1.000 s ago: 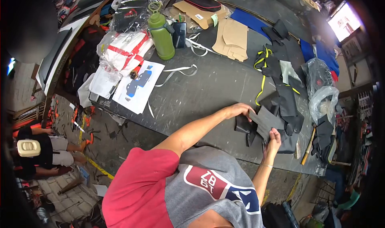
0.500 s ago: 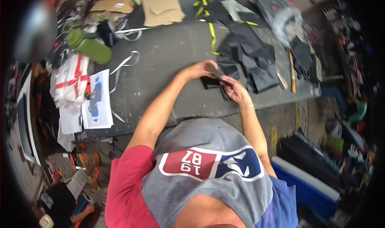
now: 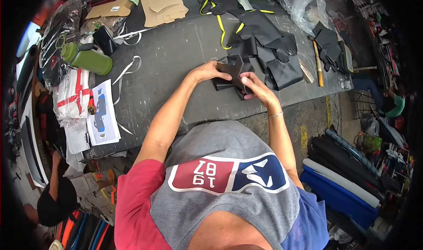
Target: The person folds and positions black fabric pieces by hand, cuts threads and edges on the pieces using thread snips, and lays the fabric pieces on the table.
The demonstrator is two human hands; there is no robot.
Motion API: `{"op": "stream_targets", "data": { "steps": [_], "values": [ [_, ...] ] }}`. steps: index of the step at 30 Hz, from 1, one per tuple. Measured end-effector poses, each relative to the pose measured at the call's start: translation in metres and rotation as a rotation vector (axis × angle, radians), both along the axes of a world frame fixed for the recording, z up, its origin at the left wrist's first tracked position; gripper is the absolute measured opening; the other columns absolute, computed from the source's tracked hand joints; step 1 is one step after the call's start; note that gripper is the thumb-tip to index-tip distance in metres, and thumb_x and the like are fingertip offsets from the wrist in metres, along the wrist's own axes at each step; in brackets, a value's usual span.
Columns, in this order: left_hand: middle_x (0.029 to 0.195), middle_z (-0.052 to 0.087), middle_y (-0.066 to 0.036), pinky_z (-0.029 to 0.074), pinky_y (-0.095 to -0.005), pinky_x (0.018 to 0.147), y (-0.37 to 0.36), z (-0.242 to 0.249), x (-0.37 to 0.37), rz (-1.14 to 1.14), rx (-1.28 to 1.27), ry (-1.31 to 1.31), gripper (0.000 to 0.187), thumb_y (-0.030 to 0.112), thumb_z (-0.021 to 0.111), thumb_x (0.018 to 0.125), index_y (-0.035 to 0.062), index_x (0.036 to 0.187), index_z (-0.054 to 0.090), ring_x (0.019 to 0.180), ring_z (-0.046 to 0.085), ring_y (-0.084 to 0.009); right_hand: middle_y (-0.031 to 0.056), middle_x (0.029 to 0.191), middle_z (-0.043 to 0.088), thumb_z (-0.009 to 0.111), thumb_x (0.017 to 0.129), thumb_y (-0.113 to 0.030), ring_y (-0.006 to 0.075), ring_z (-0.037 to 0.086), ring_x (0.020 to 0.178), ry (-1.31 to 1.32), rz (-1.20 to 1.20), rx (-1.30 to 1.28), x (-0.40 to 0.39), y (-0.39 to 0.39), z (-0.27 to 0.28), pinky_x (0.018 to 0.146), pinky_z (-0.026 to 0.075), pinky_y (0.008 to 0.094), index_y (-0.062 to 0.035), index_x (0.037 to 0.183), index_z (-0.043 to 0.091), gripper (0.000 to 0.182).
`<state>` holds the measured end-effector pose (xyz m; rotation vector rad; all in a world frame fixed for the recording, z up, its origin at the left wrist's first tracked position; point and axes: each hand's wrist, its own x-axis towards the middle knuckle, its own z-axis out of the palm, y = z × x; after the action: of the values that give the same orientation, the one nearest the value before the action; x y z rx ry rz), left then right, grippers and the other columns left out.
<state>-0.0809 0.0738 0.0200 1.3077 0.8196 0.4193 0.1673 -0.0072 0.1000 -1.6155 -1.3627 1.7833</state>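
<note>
Both my hands are closed on small dark pieces of sheet material (image 3: 239, 68) above the table's near half. On the left side of these pieces, my left hand (image 3: 209, 72) grips with its thumb along the edge. My right hand (image 3: 261, 90) pinches their right side, the fingertips partly hidden. More black cut pieces (image 3: 282, 52) lie in a loose pile just beyond and right of my hands. Yellow-green strips (image 3: 221, 32) trail from dark material farther back.
A dark work table (image 3: 176, 47) spans the view. At left are a green bottle (image 3: 90, 60), a phone (image 3: 105, 39), a printed sheet (image 3: 102, 113) and white straps (image 3: 128, 71). Cardboard templates (image 3: 162, 5) lie behind. A wooden-handled tool (image 3: 318, 65) rests right. Other people (image 3: 57, 201) are nearby.
The dark pieces between my hands have turned and now show a broader, folded face. My left hand has shifted slightly left. The whole view has moved a little.
</note>
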Motion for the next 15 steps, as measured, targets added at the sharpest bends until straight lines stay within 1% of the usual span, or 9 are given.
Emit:
{"op": "stream_targets", "data": {
  "steps": [2, 3, 4, 6, 7, 10, 11, 14, 15],
  "values": [
    [0.108, 0.076, -0.003, 0.051, -0.0298, 0.092, -0.003, -0.002, 0.004, 0.007, 0.007, -0.013, 0.046, 0.026, 0.089, 0.079, 0.0037, 0.116, 0.075, 0.099, 0.065, -0.0124, 0.0083, 0.127, 0.057, 0.064, 0.090, -0.067, 0.0214, 0.061, 0.108, -0.056, 0.047, 0.119, -0.005, -0.002, -0.007, 0.087, 0.054, 0.0366, -0.0070, 0.134, 0.052, 0.075],
    [0.106, 0.076, -0.003, 0.051, -0.0295, 0.091, -0.003, -0.008, 0.006, 0.020, -0.001, -0.030, 0.043, 0.025, 0.089, 0.079, 0.0043, 0.114, 0.076, 0.097, 0.065, -0.0119, 0.0112, 0.127, 0.060, 0.070, 0.085, -0.065, 0.0260, 0.060, 0.116, -0.080, 0.035, 0.099, -0.011, -0.004, 0.001, 0.090, 0.053, 0.0392, -0.0059, 0.131, 0.055, 0.076],
    [0.104, 0.076, -0.003, 0.051, -0.0292, 0.090, -0.003, -0.013, 0.006, 0.034, -0.010, -0.048, 0.040, 0.024, 0.089, 0.079, 0.0049, 0.111, 0.076, 0.096, 0.065, -0.0115, 0.0127, 0.127, 0.060, 0.073, 0.083, -0.063, 0.0273, 0.060, 0.116, -0.169, 0.053, 0.176, -0.012, -0.005, -0.007, 0.091, 0.052, 0.0399, -0.0054, 0.130, 0.055, 0.077],
    [0.101, 0.075, -0.002, 0.051, -0.0292, 0.088, 0.000, -0.016, 0.004, 0.005, 0.033, 0.036, 0.034, 0.022, 0.087, 0.080, 0.0057, 0.108, 0.075, 0.094, 0.065, -0.0109, 0.0156, 0.128, 0.061, 0.078, 0.077, -0.060, 0.0297, 0.060, 0.118, -0.348, 0.087, 0.332, -0.013, -0.004, -0.027, 0.093, 0.051, 0.0414, -0.0043, 0.129, 0.056, 0.079],
    [0.100, 0.075, -0.002, 0.051, -0.0292, 0.087, -0.001, -0.015, 0.005, -0.012, 0.056, 0.076, 0.032, 0.021, 0.086, 0.081, 0.0061, 0.107, 0.074, 0.093, 0.065, -0.0107, 0.0204, 0.127, 0.063, 0.083, 0.072, -0.053, 0.0312, 0.061, 0.117, -0.405, -0.044, 0.375, -0.020, -0.008, -0.031, 0.094, 0.050, 0.0408, -0.0023, 0.124, 0.061, 0.076],
    [0.104, 0.071, 0.001, 0.050, -0.0280, 0.091, -0.002, -0.015, 0.004, -0.013, 0.040, -0.094, 0.026, 0.015, 0.081, 0.086, 0.0079, 0.109, 0.071, 0.099, 0.063, -0.0095, 0.0205, 0.122, 0.066, 0.083, 0.073, -0.046, 0.0279, 0.065, 0.110, -0.282, -0.130, 0.308, -0.023, -0.008, -0.049, 0.093, 0.051, 0.0386, 0.0003, 0.117, 0.065, 0.067],
    [0.105, 0.071, 0.001, 0.049, -0.0279, 0.092, 0.000, -0.019, 0.003, -0.023, 0.030, -0.098, 0.027, 0.014, 0.080, 0.087, 0.0080, 0.111, 0.070, 0.100, 0.063, -0.0095, 0.0157, 0.101, 0.072, 0.083, 0.074, -0.042, 0.0229, 0.069, 0.089, -0.263, -0.129, 0.276, -0.019, -0.011, -0.049, 0.082, 0.053, 0.0355, 0.0024, 0.109, 0.069, 0.058],
    [0.109, 0.070, 0.000, 0.049, -0.0274, 0.094, 0.006, -0.035, 0.001, -0.040, -0.004, -0.127, 0.027, 0.016, 0.078, 0.090, 0.0080, 0.114, 0.069, 0.102, 0.062, -0.0095, 0.0108, 0.079, 0.071, 0.082, 0.076, -0.040, 0.0180, 0.065, 0.073, -0.345, -0.145, 0.234, -0.008, -0.013, -0.092, 0.069, 0.052, 0.0340, 0.0063, 0.105, 0.068, 0.057],
    [0.109, 0.070, 0.000, 0.048, -0.0274, 0.095, 0.005, -0.032, 0.002, -0.044, -0.020, -0.148, 0.028, 0.017, 0.078, 0.090, 0.0077, 0.114, 0.069, 0.102, 0.062, -0.0096, 0.0101, 0.075, 0.070, 0.083, 0.076, -0.040, 0.0173, 0.063, 0.070, -0.297, -0.179, 0.288, -0.012, -0.015, -0.086, 0.067, 0.051, 0.0338, 0.0076, 0.104, 0.067, 0.057]
  ]
}}
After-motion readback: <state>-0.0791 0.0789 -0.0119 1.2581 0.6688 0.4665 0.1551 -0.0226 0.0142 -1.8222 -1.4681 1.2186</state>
